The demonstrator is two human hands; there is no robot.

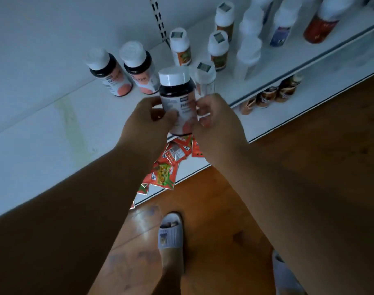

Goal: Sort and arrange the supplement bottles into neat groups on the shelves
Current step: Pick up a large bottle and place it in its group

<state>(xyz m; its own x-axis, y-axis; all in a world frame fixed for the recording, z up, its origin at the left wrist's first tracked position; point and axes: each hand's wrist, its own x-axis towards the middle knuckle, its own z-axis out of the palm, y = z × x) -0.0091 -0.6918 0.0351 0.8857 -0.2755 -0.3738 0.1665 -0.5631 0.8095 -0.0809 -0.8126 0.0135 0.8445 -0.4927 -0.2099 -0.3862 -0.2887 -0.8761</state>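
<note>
Both hands hold one dark bottle [178, 99] with a white cap. Left hand [147, 122] curls round its left side, and right hand [213, 124] pinches its right side. It is upright, above the front of the white shelf [43, 133]. Behind the dark bottle stand two matching bottles [122, 71]. Behind and right of it stand orange-label bottles [219, 50]. Red packets [169, 165] lie below it.

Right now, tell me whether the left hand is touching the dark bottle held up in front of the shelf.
Touching. The head view shows the left hand with its thumb and fingers wrapped onto the label of the dark bottle.
</note>
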